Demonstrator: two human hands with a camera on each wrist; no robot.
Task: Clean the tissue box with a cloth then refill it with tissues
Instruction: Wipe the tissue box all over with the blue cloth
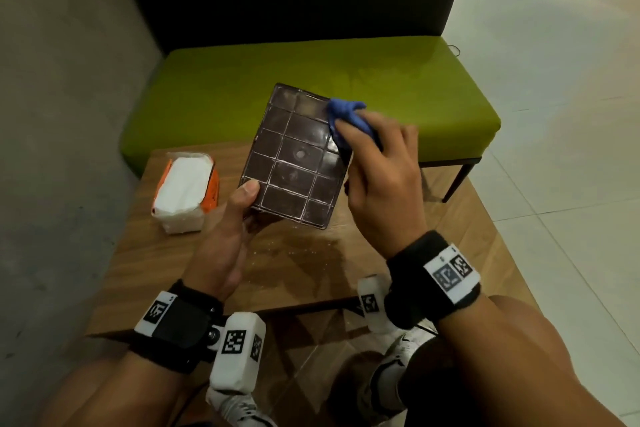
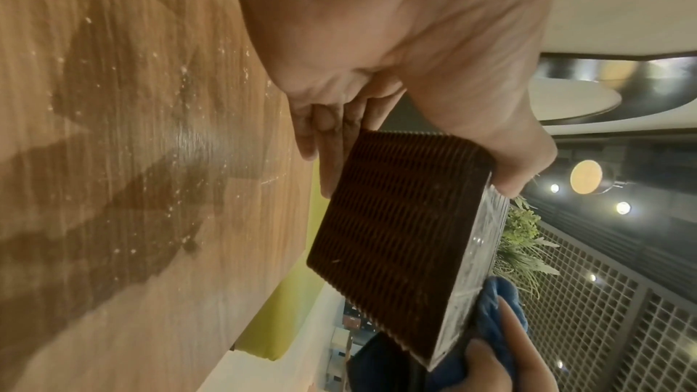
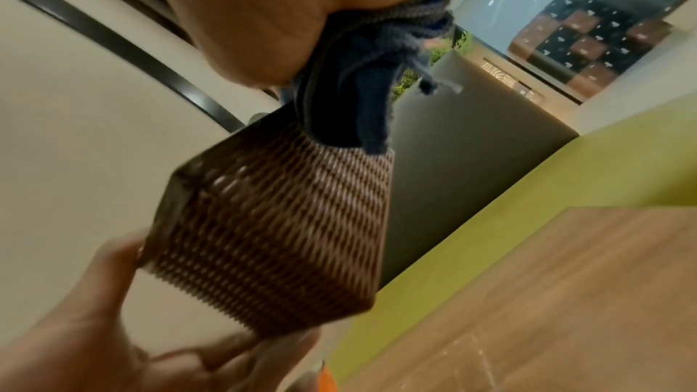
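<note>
**Wiping the upturned tissue box**

While the pack of tissues point(image 1: 187, 192) lies at the far left of the wooden bench point(image 1: 145, 253), we hold the brown woven tissue box point(image 1: 294, 156) tilted above it, its gridded underside facing us. Our left hand point(image 1: 225, 218) clamps the box's near left corner, thumb on top. Our right hand point(image 1: 381, 177), fingers curled round the blue cloth point(image 1: 346, 114), presses it against the box's far right edge.

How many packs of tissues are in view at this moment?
1. A single tissue pack, white tissues in an orange wrapper, lies on the wooden table, left of the tissue box that is held above the table. Nothing shows whether the box holds any tissues.
</note>
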